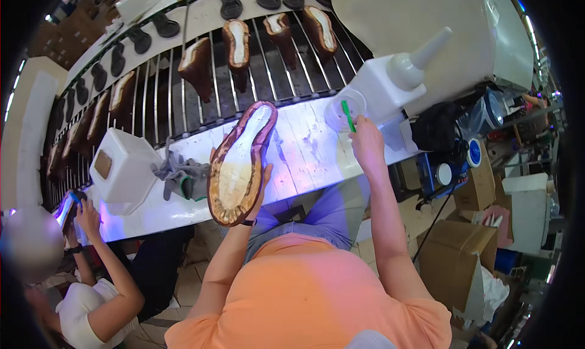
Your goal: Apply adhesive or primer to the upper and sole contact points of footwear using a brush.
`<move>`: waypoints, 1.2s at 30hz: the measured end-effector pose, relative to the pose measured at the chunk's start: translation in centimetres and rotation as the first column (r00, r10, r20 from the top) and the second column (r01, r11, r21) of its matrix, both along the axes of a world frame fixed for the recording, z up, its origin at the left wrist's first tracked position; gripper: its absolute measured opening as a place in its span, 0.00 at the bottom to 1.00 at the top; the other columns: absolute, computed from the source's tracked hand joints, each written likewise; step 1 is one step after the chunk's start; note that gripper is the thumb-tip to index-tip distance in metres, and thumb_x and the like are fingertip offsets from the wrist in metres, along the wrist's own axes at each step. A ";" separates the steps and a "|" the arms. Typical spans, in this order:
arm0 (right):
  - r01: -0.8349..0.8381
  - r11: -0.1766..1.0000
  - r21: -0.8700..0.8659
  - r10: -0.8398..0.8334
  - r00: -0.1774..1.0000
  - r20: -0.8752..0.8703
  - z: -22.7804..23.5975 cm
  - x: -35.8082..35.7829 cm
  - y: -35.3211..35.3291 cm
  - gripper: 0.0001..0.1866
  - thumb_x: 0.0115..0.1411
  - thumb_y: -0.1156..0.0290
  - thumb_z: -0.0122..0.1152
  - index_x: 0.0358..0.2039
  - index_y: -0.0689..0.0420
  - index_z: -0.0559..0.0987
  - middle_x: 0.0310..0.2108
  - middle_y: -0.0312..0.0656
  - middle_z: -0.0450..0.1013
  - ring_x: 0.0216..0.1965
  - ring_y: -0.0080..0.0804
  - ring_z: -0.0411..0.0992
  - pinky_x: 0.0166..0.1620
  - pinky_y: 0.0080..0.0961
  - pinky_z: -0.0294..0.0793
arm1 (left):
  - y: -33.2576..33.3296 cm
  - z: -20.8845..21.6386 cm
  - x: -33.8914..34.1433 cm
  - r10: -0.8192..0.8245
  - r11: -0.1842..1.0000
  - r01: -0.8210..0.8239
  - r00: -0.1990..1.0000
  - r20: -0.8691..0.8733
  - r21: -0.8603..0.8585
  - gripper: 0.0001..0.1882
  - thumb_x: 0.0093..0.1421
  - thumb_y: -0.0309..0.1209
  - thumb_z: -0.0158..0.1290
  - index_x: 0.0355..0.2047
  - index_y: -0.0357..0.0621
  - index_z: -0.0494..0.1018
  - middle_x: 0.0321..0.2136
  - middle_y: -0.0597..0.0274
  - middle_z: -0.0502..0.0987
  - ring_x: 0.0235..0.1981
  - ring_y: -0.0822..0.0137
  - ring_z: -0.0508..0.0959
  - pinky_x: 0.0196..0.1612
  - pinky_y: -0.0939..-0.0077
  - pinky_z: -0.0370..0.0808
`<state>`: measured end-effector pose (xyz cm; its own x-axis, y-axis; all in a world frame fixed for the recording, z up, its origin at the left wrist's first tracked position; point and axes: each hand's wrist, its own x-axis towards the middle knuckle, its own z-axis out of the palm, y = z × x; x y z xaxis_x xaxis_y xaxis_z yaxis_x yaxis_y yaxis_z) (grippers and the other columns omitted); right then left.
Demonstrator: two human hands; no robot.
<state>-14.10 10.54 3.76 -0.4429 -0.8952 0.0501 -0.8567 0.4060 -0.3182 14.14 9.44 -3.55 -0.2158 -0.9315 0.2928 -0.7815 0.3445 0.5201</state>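
Observation:
My left hand (265,181) is wrapped round a brown shoe upper on a last (242,166), its pale underside turned up towards me. Most of that hand is hidden behind it. At the right, my right hand (368,143) closes on the handle of a green brush (348,114). The brush's far end is inside a clear plastic cup (333,120) on the white bench (301,160). Right beside the cup stands a large white squeeze bottle (381,84) with a pointed nozzle.
Beyond the bench, a slatted metal rack (158,99) carries several brown shoe uppers, with black soles (141,39) along its far side. Grey gloves (183,175) lie beside a white container (125,169). A co-worker (91,300) works at the left. Cardboard boxes (448,257) stand at right.

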 end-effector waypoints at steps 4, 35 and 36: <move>0.019 0.992 -0.121 0.003 0.984 0.180 -2.5 -2.2 0.3 0.10 0.51 0.79 0.61 0.35 0.65 0.75 0.31 0.54 0.75 0.37 0.54 0.74 0.39 0.43 0.71 | 2.0 5.8 0.5 0.038 0.993 -0.008 0.964 0.264 -0.114 0.37 0.61 0.58 0.41 0.67 0.58 0.53 0.66 0.63 0.56 0.69 0.64 0.49 0.68 0.51 0.40; 0.279 0.942 -0.188 0.025 0.498 0.867 -3.5 -2.3 0.1 0.09 0.61 0.69 0.59 0.39 0.60 0.76 0.23 0.33 0.75 0.19 0.14 0.64 0.23 0.11 0.61 | 3.1 3.6 -2.9 -0.009 0.999 0.008 0.999 0.036 0.037 0.33 0.64 0.51 0.43 0.65 0.53 0.53 0.63 0.58 0.56 0.64 0.60 0.54 0.64 0.51 0.47; 0.262 0.947 -0.187 0.074 0.391 0.917 -3.0 -1.4 0.0 0.08 0.61 0.70 0.59 0.39 0.60 0.76 0.24 0.34 0.75 0.21 0.15 0.65 0.25 0.11 0.62 | 3.3 2.8 -3.3 -0.008 1.000 0.009 0.998 -0.054 0.025 0.32 0.64 0.51 0.44 0.65 0.52 0.54 0.62 0.57 0.58 0.63 0.60 0.57 0.62 0.53 0.50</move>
